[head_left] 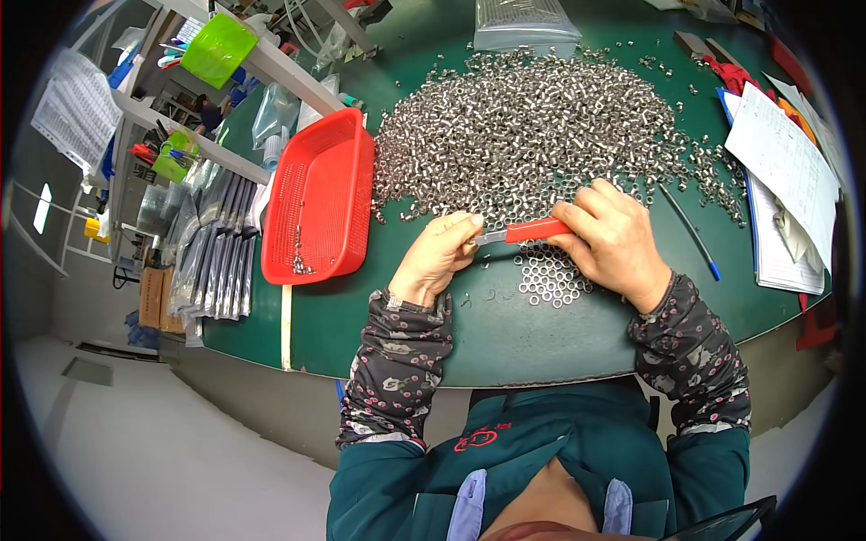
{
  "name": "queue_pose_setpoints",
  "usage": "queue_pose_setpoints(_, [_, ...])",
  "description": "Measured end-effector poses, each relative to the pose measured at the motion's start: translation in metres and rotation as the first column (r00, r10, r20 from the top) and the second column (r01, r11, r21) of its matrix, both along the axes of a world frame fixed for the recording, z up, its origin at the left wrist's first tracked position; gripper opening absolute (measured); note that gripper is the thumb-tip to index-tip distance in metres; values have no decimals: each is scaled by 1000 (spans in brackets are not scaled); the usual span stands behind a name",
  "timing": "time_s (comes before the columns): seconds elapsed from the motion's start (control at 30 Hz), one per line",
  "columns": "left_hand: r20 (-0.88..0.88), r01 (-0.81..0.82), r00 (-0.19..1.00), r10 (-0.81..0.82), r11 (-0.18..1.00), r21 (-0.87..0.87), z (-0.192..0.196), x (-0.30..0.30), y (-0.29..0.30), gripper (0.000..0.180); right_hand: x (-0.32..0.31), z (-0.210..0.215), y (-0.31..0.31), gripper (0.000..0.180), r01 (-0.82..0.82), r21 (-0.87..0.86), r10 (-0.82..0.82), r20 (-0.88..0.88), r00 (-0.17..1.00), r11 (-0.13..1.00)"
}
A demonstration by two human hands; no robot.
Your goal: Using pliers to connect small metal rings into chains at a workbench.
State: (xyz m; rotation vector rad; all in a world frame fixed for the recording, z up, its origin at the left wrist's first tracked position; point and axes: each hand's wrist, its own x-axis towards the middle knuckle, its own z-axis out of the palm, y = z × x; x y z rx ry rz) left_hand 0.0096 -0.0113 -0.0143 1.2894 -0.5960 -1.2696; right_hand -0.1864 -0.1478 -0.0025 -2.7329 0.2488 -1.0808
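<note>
Green table (541, 343) bears heaped rings (532, 117). My right hand (613, 236) grips a knife (537, 230); my left hand (437, 254) pinches a part (470, 245).

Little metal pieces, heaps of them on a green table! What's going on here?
Someone is working over the green table with both hands. The right hand holds a red-handled knife, its blade reaching the fingertips of the left hand, which seems to pinch something small, mostly hidden. Beyond the hands spreads a large heap of metal pieces; a smaller cluster of rings lies nearer the person. The red basket at left holds just a few pieces.
</note>
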Motion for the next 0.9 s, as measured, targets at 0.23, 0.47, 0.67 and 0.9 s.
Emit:
queue_pose_setpoints(0.23, [6,149,989,-150,986,73,-2,3,1,30,-2,7,-2,25,-17,-127,17,-2,1000,992])
queue_pose_setpoints(0.47, [50,181,981,-190,973,144,2,-1,-3,33,-3,13,-5,22,-27,-246,36,34,999,969])
queue_pose_setpoints(0.67, [30,226,973,-231,968,108,-4,4,-1,29,-3,16,-4,21,-4,-328,38,96,995,945])
queue_pose_setpoints(0.9, [-72,-21,997,7,982,-189,-8,1,-2,20,-4,11,-2,25,48,2,-48,55,997,999])
